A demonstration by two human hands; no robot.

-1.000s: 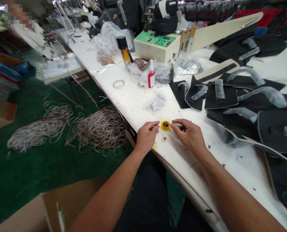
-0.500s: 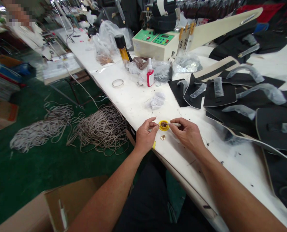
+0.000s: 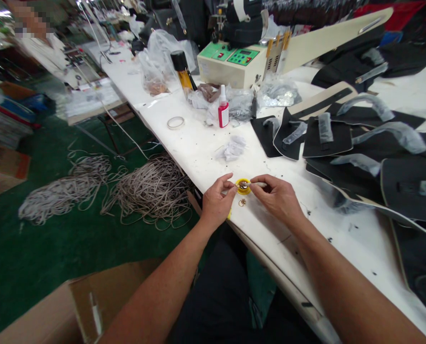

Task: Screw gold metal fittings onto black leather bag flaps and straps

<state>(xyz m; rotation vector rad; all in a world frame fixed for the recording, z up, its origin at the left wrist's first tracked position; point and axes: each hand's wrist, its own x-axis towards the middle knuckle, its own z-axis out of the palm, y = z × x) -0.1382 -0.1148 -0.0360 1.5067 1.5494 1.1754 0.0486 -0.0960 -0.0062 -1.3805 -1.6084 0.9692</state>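
My left hand (image 3: 218,199) is closed in a pinch on a tiny metal piece at the left rim of a small round yellow dish (image 3: 240,192). Something brown and shiny lies inside the dish. On its right side, my right hand (image 3: 275,193) grips a slim, pale stick-like tool (image 3: 259,184), whose tip points over the dish toward the left fingertips. Just below the dish, a small gold-coloured metal ring (image 3: 242,202) rests on the white table (image 3: 198,153).
Black panels with plastic-wrapped handles (image 3: 327,138) cover the table's right side. Beyond stand a red bottle (image 3: 223,112), a tape roll (image 3: 175,123), crumpled plastic (image 3: 231,148) and a green-topped machine (image 3: 230,67). Left on the floor are cord piles (image 3: 148,191) and a cardboard box (image 3: 120,282). A person stands far left.
The view has shifted very slightly. Both hands stay at the yellow dish with nearly the same grips, and the right fingers have moved a touch left.
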